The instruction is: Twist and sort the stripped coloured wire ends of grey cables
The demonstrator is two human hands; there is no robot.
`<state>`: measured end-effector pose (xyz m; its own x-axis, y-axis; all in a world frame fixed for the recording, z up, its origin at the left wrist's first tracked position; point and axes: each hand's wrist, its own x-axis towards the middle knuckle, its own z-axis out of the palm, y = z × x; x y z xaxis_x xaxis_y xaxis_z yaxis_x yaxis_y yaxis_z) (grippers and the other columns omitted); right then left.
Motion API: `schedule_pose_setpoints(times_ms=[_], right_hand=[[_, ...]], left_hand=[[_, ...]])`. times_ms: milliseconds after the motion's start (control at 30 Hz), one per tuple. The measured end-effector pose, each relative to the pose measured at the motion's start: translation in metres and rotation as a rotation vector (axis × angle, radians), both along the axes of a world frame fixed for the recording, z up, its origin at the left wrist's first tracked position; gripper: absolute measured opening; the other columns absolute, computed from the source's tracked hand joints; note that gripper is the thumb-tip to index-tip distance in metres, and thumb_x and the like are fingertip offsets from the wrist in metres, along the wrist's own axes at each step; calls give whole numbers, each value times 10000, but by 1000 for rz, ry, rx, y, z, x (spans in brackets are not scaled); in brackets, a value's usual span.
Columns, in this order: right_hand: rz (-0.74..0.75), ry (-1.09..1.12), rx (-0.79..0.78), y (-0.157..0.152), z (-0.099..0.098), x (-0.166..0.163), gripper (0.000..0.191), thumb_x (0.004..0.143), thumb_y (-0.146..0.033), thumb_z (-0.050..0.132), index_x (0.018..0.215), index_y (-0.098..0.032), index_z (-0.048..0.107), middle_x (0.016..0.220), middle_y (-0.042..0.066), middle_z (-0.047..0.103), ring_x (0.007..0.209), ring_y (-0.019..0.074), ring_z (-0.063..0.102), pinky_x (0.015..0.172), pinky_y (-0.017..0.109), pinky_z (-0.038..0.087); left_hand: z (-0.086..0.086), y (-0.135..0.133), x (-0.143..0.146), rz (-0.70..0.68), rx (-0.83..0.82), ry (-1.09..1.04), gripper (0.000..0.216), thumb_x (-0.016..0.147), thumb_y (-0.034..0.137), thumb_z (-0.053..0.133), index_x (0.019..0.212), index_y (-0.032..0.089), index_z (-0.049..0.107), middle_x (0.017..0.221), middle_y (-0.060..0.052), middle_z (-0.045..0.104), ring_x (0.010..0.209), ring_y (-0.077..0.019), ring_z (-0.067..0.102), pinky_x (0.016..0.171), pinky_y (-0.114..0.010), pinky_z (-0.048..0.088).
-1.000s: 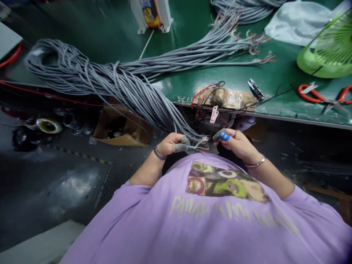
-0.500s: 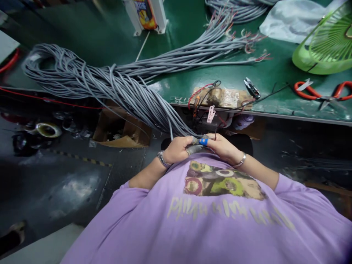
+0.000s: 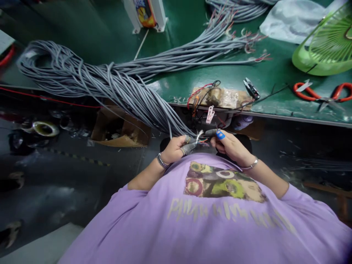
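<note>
A thick bundle of grey cables (image 3: pixel 129 91) drapes off the green bench (image 3: pixel 236 75) down to my lap. My left hand (image 3: pixel 176 148), with grey finger covers, is closed on the end of one grey cable, whose thin coloured wires (image 3: pixel 202 139) fan out from the stripped tip. My right hand (image 3: pixel 229 145), with a blue cover on one fingertip and a grey one on another, is pinched closed just right of those wires. Whether it holds a strand I cannot tell.
On the bench lie more grey cables (image 3: pixel 220 40), small snips (image 3: pixel 251 88), red-handled scissors (image 3: pixel 320 93), a green fan (image 3: pixel 327 46), a plastic bag (image 3: pixel 291 20) and a taped wire fixture (image 3: pixel 217 97). A cardboard box (image 3: pixel 118 128) and tape rolls (image 3: pixel 45 128) sit below at left.
My hands were apart, came together at the cable end, and have now drawn apart again, with the coloured wires showing between them.
</note>
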<state>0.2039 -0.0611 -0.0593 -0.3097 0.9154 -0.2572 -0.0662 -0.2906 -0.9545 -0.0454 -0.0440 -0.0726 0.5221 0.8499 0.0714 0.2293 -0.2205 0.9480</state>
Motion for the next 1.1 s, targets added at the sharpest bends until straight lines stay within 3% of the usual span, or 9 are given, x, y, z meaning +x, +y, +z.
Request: schedule_pose_setpoints(times_ms=[67, 167, 267, 433, 1100], right_hand=[[6, 32, -37, -1, 5, 2, 340, 909, -506, 638, 896, -173, 570, 644, -17, 620, 436, 48, 340, 403, 200, 251], [131, 138, -257, 0, 8, 8, 247, 886, -367, 665, 1002, -180, 554, 614, -22, 647, 363, 40, 298, 347, 183, 180], [233, 257, -430, 0, 4, 10, 212, 873, -323, 656, 918, -192, 497, 625, -9, 667, 316, 20, 219, 299, 167, 164], [295, 350, -560, 1, -3, 4, 212, 885, -275, 624, 901, -214, 421, 626, -29, 650, 297, 9, 193, 275, 125, 201], [392, 423, -573, 3, -11, 3, 211, 916, -260, 586, 1017, -228, 404, 535, -102, 541, 302, 18, 102, 285, 105, 192]], left_hand=[[-5, -1, -1, 3, 127, 109, 372, 927, 490, 609, 853, 134, 692, 729, -35, 691, 634, -103, 593, 609, -204, 455], [-11, -4, -3, -4, 281, 268, 309, 944, 427, 589, 863, 152, 704, 700, -23, 691, 605, -98, 596, 591, -199, 431], [-14, -5, -3, -38, 366, 352, 273, 951, 394, 579, 894, 166, 717, 704, -22, 707, 607, -99, 616, 581, -197, 420], [-12, -4, -1, -59, 439, 393, 269, 954, 382, 569, 898, 167, 720, 711, -29, 724, 606, -112, 637, 578, -211, 417], [-13, -1, -1, -149, 482, 520, 226, 937, 339, 542, 886, 182, 696, 712, -18, 709, 624, -125, 634, 573, -232, 381]])
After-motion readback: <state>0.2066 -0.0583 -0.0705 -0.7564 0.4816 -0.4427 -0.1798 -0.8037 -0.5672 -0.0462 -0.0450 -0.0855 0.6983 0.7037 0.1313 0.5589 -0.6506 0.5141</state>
